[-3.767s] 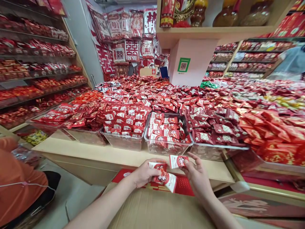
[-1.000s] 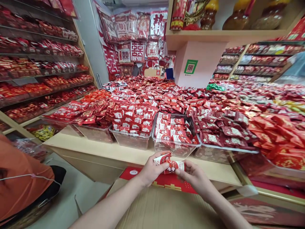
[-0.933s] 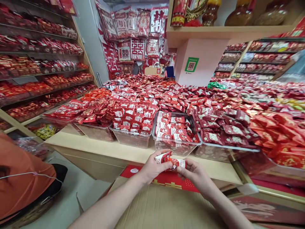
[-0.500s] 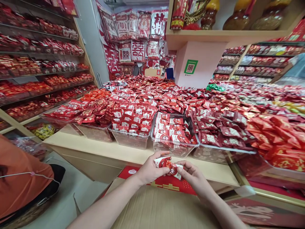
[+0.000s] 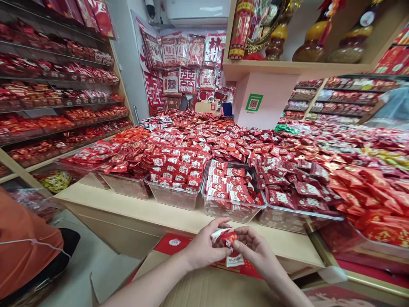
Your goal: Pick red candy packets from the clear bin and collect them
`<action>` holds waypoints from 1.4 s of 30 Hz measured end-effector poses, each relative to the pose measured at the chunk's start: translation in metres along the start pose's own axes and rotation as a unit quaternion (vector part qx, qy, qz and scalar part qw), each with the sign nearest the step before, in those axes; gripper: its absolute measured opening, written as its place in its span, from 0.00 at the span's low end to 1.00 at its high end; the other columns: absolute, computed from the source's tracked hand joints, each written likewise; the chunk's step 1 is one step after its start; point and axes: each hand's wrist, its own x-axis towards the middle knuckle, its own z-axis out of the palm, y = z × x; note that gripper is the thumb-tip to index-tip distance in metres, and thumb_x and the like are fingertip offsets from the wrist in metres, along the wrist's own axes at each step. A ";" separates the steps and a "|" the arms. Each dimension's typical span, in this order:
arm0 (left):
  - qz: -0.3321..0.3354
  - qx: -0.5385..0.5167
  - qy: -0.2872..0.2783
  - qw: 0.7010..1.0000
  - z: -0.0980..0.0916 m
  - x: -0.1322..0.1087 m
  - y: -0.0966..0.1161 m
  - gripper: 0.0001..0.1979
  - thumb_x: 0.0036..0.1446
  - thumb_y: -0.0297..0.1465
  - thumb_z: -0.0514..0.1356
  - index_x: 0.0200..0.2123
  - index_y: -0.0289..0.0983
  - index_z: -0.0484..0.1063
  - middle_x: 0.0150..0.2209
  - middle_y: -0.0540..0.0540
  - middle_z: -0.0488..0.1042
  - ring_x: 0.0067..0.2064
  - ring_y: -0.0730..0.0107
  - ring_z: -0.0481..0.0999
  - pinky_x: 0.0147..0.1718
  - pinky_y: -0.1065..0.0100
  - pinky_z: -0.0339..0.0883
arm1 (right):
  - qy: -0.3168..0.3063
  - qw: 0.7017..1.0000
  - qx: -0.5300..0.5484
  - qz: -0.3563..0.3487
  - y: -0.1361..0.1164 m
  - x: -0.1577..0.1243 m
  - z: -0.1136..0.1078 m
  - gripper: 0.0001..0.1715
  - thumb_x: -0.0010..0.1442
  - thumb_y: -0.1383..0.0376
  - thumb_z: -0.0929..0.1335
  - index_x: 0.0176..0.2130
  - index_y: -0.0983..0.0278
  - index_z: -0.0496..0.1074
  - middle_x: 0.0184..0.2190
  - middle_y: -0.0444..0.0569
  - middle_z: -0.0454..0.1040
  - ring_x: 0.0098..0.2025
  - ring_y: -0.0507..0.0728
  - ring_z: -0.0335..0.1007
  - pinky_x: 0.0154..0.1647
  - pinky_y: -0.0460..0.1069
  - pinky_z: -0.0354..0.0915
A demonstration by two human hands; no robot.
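My left fingers [image 5: 214,223] and right fingers [image 5: 244,233] meet tip to tip, and the small bunch of sweet packets [image 5: 226,239] sits right between them, pinched from both sides. The left hand [image 5: 204,249] curls closed around the left end of the bunch, thumb underneath. The right hand [image 5: 255,251] closes on the right end with its fingers bent in narrow. I see no gap between either hand and the wrappers.

The packets are glossy red and white with a small printed figure, crumpled together. One hangs down just below my fingertips with its white end lowest. I cannot tell how many I am holding.

Directly under my hands lies a brown cardboard box [image 5: 198,285], with a red printed flap [image 5: 174,243] just beyond it on the left. Past my fingertips runs the pale wooden counter [image 5: 153,209]. On it, straight ahead of my fingers, stands a clear tray [image 5: 234,209] partly filled with packets of the same red and white kind. More clear trays heaped with red wrappers flank it on both sides.

Well off to the left of my left hand, low down, is a person in an orange top [image 5: 22,243].
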 end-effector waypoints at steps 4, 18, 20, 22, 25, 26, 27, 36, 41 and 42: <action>0.002 0.037 -0.025 0.999 0.005 -0.005 0.004 0.29 0.43 0.26 0.60 0.51 0.42 0.57 0.50 0.44 0.61 0.44 0.67 0.68 0.44 0.68 0.61 | -0.055 0.994 -0.095 -0.021 -0.005 -0.007 0.005 0.14 0.50 0.58 0.66 0.35 0.65 0.68 0.33 0.51 0.72 0.35 0.55 0.67 0.36 0.49 0.63; -0.016 0.079 0.045 0.996 -0.011 0.006 -0.008 0.21 0.46 0.30 0.57 0.47 0.37 0.61 0.44 0.44 0.67 0.34 0.73 0.71 0.37 0.69 0.64 | 0.211 0.915 -0.340 -0.059 -0.110 0.119 -0.070 0.18 0.50 0.62 0.64 0.42 0.64 0.60 0.28 0.47 0.69 0.19 0.51 0.67 0.21 0.45 0.61; -0.003 0.131 0.044 0.990 -0.011 0.004 -0.009 0.22 0.46 0.29 0.57 0.47 0.37 0.61 0.44 0.44 0.68 0.38 0.71 0.70 0.40 0.69 0.63 | 0.216 0.886 -0.409 -0.024 -0.106 0.144 -0.070 0.18 0.49 0.65 0.63 0.42 0.65 0.60 0.28 0.49 0.70 0.17 0.50 0.67 0.22 0.45 0.61; 0.010 0.172 0.041 0.984 -0.012 0.002 -0.008 0.22 0.45 0.28 0.57 0.47 0.37 0.62 0.43 0.45 0.69 0.42 0.69 0.68 0.43 0.69 0.61 | 0.201 0.872 -0.446 0.011 -0.099 0.158 -0.067 0.19 0.50 0.65 0.63 0.43 0.67 0.60 0.26 0.50 0.71 0.17 0.51 0.66 0.22 0.45 0.60; 0.018 0.207 0.031 0.978 -0.012 0.001 -0.007 0.21 0.46 0.28 0.56 0.47 0.38 0.62 0.44 0.45 0.68 0.43 0.69 0.68 0.44 0.69 0.61 | 0.183 0.839 -0.513 0.020 -0.092 0.164 -0.063 0.18 0.49 0.64 0.62 0.41 0.68 0.62 0.28 0.53 0.73 0.24 0.54 0.69 0.25 0.46 0.60; 0.020 0.218 0.029 0.975 -0.012 0.001 -0.006 0.21 0.46 0.28 0.56 0.47 0.38 0.62 0.45 0.45 0.68 0.44 0.69 0.68 0.44 0.69 0.60 | 0.182 0.815 -0.550 0.013 -0.091 0.164 -0.062 0.16 0.49 0.64 0.63 0.40 0.68 0.64 0.30 0.54 0.73 0.27 0.56 0.70 0.28 0.47 0.60; 0.022 0.231 0.028 0.972 -0.012 0.001 -0.005 0.21 0.46 0.28 0.56 0.47 0.38 0.62 0.45 0.46 0.68 0.44 0.68 0.68 0.44 0.69 0.60 | 0.180 0.788 -0.589 0.004 -0.091 0.164 -0.062 0.14 0.49 0.65 0.63 0.37 0.68 0.65 0.31 0.55 0.73 0.31 0.57 0.70 0.30 0.48 0.60; 0.023 0.279 0.007 0.960 -0.011 0.000 -0.001 0.21 0.45 0.28 0.55 0.46 0.38 0.64 0.45 0.45 0.68 0.44 0.68 0.67 0.45 0.69 0.59 | 0.131 0.659 -0.740 -0.019 -0.099 0.153 -0.050 0.12 0.52 0.69 0.60 0.33 0.68 0.71 0.35 0.60 0.70 0.39 0.61 0.65 0.34 0.50 0.58; 0.009 0.291 -0.001 0.957 -0.012 0.000 -0.004 0.21 0.45 0.28 0.55 0.46 0.40 0.64 0.44 0.46 0.68 0.44 0.67 0.67 0.45 0.68 0.60 | 0.024 0.652 -0.743 -0.153 -0.098 0.163 -0.034 0.11 0.54 0.67 0.61 0.34 0.66 0.71 0.33 0.54 0.73 0.37 0.57 0.63 0.43 0.50 0.53; 0.008 0.293 -0.001 0.956 -0.013 0.000 -0.004 0.22 0.45 0.28 0.55 0.47 0.40 0.64 0.44 0.47 0.68 0.44 0.67 0.68 0.45 0.68 0.60 | 0.002 0.653 -0.739 -0.163 -0.097 0.167 -0.031 0.11 0.53 0.66 0.62 0.35 0.65 0.71 0.32 0.53 0.73 0.37 0.57 0.63 0.42 0.49 0.53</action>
